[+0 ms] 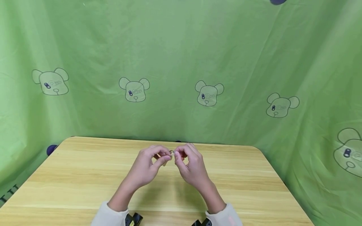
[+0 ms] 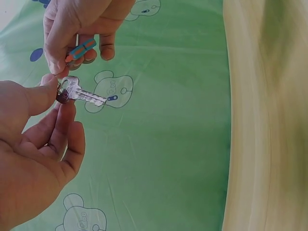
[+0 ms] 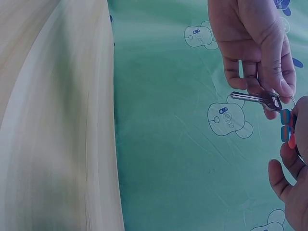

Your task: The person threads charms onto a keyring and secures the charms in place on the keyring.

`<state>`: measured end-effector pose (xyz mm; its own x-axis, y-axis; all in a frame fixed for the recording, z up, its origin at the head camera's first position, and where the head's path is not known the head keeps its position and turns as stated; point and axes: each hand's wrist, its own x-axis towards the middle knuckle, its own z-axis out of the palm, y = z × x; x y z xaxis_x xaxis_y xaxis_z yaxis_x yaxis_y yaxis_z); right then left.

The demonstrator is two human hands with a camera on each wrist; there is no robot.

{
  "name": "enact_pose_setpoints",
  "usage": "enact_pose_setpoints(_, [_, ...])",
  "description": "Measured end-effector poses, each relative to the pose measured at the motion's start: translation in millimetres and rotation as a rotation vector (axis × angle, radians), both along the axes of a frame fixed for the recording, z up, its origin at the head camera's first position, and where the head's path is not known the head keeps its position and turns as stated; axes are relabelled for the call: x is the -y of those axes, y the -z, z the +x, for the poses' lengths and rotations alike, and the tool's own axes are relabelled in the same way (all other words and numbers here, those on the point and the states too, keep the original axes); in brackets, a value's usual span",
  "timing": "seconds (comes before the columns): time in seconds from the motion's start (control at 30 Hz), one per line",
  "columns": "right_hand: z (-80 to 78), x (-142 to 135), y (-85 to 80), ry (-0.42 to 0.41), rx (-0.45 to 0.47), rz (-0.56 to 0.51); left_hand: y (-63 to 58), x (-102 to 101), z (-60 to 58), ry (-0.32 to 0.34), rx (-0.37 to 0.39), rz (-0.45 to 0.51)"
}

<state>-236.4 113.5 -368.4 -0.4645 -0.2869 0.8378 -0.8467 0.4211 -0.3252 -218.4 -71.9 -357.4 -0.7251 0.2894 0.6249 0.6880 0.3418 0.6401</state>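
Observation:
Above the table, my left hand (image 1: 147,164) and right hand (image 1: 192,164) meet fingertip to fingertip over a thin metal key ring (image 1: 171,152). Thumb and fingers of the left hand (image 2: 41,139) pinch the ring beside the head of a silver key (image 2: 86,95), whose toothed blade points away from the hand. From the right hand's fingers pokes a small blue-and-orange charm (image 2: 83,49). In the right wrist view, the ring (image 3: 292,100) shows between the hands, close to the charm (image 3: 286,126) and the key (image 3: 257,98). The right fingertips partly hide their grip on the ring.
A light wood-grain table (image 1: 240,185) with rounded far corners lies under both hands. Behind it and at the sides hangs a green curtain (image 1: 175,56) printed with bear faces. Black wrist devices (image 1: 134,219) sit at the cuffs of the pale sleeves (image 1: 108,216).

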Motion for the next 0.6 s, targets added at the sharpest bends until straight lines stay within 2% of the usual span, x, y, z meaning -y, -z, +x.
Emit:
enact_pose_setpoints(0.2, [-0.2,0.6,0.7,-0.003,-0.011,0.003,-0.5,2.0,-0.6,-0.001,-0.016,0.01])
enact_pose_setpoints(0.4, [-0.4,-0.8,0.8,0.0,-0.015,-0.007,0.3,2.0,-1.0,0.041,-0.036,0.029])
enact_pose_setpoints(0.6, [-0.6,-0.8,-0.1,0.003,-0.03,-0.012,1.1,0.4,-0.5,0.068,-0.002,0.046])
